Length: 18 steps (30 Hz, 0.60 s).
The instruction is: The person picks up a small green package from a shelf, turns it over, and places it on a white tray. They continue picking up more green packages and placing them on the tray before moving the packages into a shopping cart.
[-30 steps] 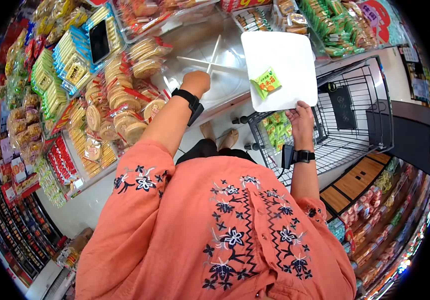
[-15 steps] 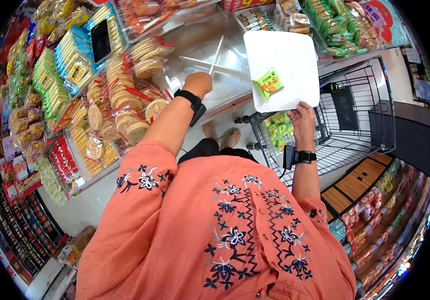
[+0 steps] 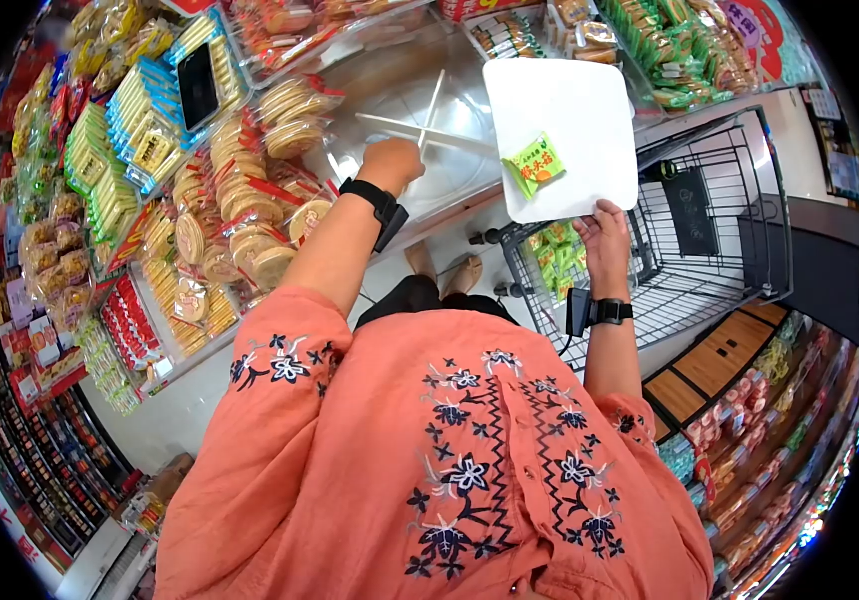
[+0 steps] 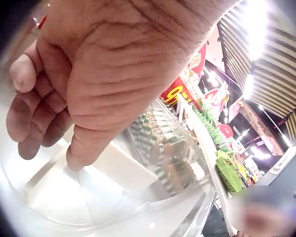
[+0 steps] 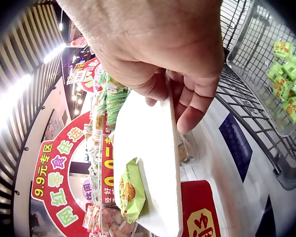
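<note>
In the head view, my left hand (image 3: 393, 165) hangs over a clear plastic bin (image 3: 462, 200) with a white cross-shaped divider (image 3: 422, 128) in it. The left wrist view shows its fingers loosely curled, with a gap to the thumb, whose tip overlaps the divider. My right hand (image 3: 605, 245) holds a white tray (image 3: 570, 100) by its near edge, pinched between thumb and fingers in the right wrist view. One green snack packet (image 3: 538, 165) with orange lettering lies on the tray, towards its lower left.
A shopping cart (image 3: 695, 215) stands beyond the right hand, with several green packets (image 3: 558, 262) in a clear container in it. Bagged round crackers (image 3: 250, 215) fill the bins to the left. A black phone (image 3: 200, 84) rests on blue snack packs. More snack bins (image 3: 685, 50) line the back.
Both hands hold nearly the same positions. The tray and the packet on it shift only very slightly in the head view.
</note>
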Tool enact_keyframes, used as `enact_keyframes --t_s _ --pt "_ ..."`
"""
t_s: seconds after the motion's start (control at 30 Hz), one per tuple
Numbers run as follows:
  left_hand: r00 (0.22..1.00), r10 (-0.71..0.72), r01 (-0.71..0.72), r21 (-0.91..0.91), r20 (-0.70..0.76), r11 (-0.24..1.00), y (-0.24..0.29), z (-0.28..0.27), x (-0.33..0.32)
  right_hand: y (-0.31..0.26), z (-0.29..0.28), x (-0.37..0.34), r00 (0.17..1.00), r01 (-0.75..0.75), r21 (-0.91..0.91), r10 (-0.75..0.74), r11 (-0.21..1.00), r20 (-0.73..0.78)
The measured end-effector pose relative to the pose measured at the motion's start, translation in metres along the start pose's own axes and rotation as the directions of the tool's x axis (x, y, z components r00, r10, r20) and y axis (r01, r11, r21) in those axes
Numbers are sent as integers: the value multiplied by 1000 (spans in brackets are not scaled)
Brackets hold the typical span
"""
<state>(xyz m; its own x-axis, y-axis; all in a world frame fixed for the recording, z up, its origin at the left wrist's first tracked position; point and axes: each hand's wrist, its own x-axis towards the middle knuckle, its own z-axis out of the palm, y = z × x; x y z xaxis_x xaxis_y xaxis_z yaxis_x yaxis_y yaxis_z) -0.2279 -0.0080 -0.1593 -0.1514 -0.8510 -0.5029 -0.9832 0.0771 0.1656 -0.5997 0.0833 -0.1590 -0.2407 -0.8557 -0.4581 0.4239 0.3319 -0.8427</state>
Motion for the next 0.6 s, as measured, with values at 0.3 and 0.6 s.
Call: enact_keyframes --t_s 0.3,0.6 --pt "999 -9 8 18 54 1000 10 -1 -7 -1 2 -2 1000 -3 9 4 1000 -7" --pt "998 -9 5 61 68 998 7 2 -8 0 2 -1 1000 -9 20 9 1000 -25"
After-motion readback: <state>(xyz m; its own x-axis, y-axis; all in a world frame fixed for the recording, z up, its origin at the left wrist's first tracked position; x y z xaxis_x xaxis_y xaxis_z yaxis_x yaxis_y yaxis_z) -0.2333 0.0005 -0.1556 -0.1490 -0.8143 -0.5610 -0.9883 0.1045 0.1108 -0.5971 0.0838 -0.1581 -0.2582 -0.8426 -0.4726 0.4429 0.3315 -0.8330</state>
